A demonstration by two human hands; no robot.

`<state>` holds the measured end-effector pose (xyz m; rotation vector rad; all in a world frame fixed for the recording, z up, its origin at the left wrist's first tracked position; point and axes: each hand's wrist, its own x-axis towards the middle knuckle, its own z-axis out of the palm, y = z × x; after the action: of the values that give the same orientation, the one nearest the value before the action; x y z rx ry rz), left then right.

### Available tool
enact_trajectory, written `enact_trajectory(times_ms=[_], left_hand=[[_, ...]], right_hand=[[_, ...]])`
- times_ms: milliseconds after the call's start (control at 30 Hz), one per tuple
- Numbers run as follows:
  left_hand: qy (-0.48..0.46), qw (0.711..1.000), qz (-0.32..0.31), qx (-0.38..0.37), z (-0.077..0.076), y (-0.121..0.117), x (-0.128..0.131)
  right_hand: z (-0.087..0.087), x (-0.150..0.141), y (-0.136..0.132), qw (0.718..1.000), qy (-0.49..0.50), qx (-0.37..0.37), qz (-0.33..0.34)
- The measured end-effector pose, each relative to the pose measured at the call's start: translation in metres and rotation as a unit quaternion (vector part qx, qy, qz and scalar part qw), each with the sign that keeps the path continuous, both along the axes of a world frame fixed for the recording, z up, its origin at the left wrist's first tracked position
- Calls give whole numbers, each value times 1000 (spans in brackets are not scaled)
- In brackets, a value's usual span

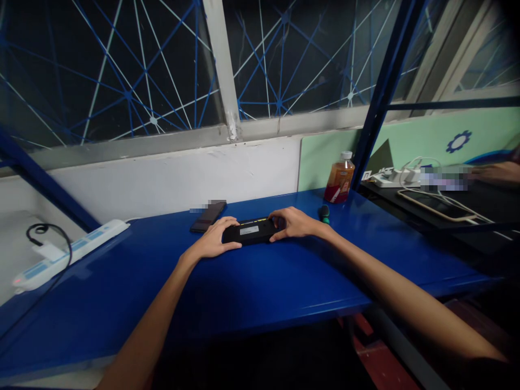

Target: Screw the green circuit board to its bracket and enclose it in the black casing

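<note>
Plastic, to judge by its dull, straight-sided look, is the likeliest make of the flat black case [252,238], which in the head view sits between two bare hands at the middle of the blue desk [260,292]. The left hand [214,239] is clamped on one end and the right hand [294,223] on the other, each with its thumb at the near edge and fingers toward the far one. Whether the case rests on the desk or is slightly raised, I cannot tell. It should be light and stiff, though smooth faces might slide under a loose grip. The ends and long edges look the best places to hold; I would keep pressure off the yellow strip [255,220] along the far edge, in case that part is fragile. A dark phone [208,218] lies just beside the left hand.
</note>
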<state>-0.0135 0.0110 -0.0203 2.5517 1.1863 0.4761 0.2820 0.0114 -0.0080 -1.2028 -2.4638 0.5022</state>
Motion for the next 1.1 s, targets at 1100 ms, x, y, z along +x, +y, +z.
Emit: enact_trajectory(times_ms=[1100], left_hand=[[11,1000,1,-2,-4,3,-1]], right_hand=[[-4,1,1,1000,-20,2,1]])
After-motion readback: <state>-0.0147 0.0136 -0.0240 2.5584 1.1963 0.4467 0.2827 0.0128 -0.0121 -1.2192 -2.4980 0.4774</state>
